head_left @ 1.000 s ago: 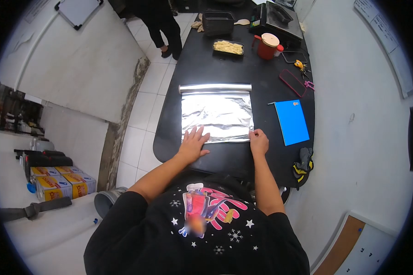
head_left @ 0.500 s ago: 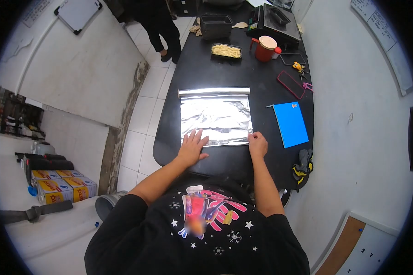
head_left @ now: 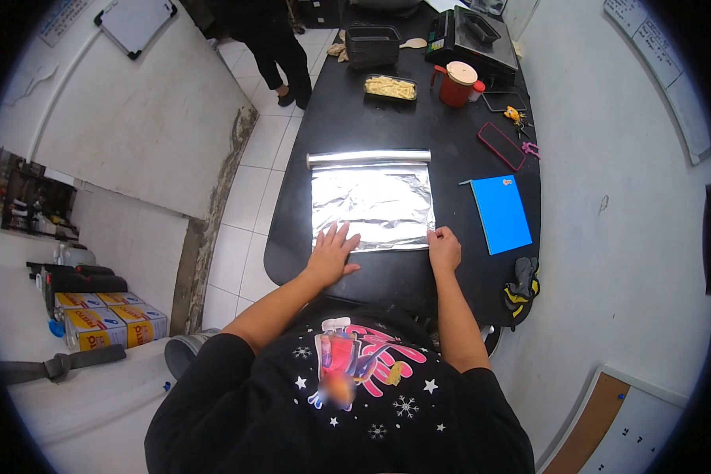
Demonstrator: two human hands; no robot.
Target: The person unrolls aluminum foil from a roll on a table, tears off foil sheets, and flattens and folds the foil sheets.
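Note:
A sheet of aluminum foil lies unrolled on the black table, wrinkled and shiny. Its roll rests crosswise at the far end of the sheet. My left hand is spread flat over the near left corner of the foil, fingers apart. At the near right corner, my right hand has its fingers closed on the foil's edge. Right of the foil lies a blue notebook with a pen-like stick at its top left corner.
Farther back stand a black tray of pale cut food, stacked black containers, a red jug and a scale. A red-edged phone and grey-yellow gloves lie along the right edge. Another person stands beyond the table's left side.

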